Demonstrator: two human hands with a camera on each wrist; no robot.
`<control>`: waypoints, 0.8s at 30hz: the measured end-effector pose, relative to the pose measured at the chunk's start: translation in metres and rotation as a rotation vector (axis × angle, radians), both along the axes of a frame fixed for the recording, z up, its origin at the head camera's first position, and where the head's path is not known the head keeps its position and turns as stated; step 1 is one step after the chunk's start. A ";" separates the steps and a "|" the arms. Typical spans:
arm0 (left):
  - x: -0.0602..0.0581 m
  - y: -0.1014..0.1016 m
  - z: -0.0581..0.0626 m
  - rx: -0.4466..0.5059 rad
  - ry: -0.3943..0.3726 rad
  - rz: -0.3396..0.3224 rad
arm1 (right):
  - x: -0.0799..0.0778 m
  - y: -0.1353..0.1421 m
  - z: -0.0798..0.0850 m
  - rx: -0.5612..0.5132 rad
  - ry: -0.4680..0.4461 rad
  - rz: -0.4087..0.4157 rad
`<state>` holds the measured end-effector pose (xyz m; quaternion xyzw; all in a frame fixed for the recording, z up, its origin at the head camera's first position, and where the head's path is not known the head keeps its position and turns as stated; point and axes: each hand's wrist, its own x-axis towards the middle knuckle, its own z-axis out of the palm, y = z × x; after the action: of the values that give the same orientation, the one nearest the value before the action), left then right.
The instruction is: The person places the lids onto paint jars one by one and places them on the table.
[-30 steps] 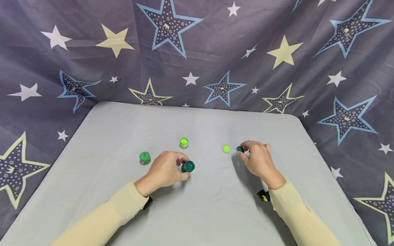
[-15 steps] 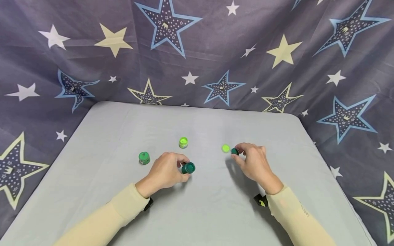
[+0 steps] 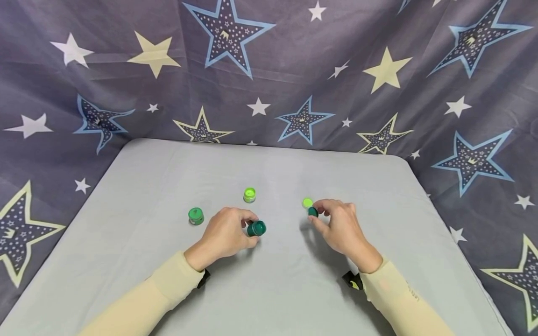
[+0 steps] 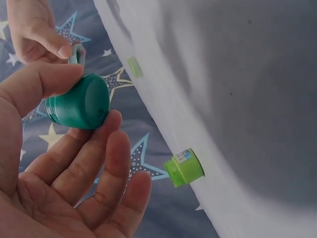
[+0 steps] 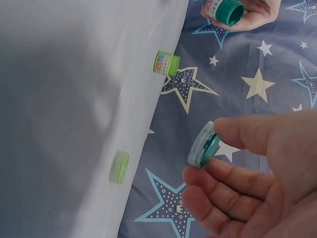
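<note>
My left hand (image 3: 229,232) holds a dark green paint jar (image 4: 84,101) between thumb and fingers. The jar has no lid on and tilts with its mouth toward the right. In my right hand (image 3: 341,228), thumb and fingertips pinch the dark green jar lid (image 5: 204,144) by its edge, above the table. The lid and jar are apart. Just beyond the right hand a light green lid (image 3: 307,202) lies on the table. An uncapped light green paint jar (image 3: 250,195) stands upright past the left hand.
A mid-green jar (image 3: 195,216), its top covered, stands left of the left hand. Pale cloth covers the table (image 3: 269,298). A dark star-patterned curtain (image 3: 269,70) hangs behind and at both sides.
My right hand has moved left and slightly nearer with the dark green lid, coming in front of the light green lid. The left hand and its jar have hardly moved.
</note>
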<state>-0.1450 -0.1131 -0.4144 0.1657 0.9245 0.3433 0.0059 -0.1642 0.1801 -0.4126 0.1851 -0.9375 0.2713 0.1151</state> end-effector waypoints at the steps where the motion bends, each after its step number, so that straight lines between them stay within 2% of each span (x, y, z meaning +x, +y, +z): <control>1: 0.000 0.000 -0.001 -0.001 0.001 0.000 | 0.001 -0.001 0.000 -0.001 0.001 0.004; 24: 0.006 0.009 -0.007 -0.014 0.048 -0.029 | 0.019 -0.018 -0.006 -0.073 0.052 0.128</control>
<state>-0.1388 -0.1037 -0.4211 0.1875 0.9241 0.3327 -0.0103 -0.1452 0.1619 -0.4184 0.2472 -0.9099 0.3072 0.1286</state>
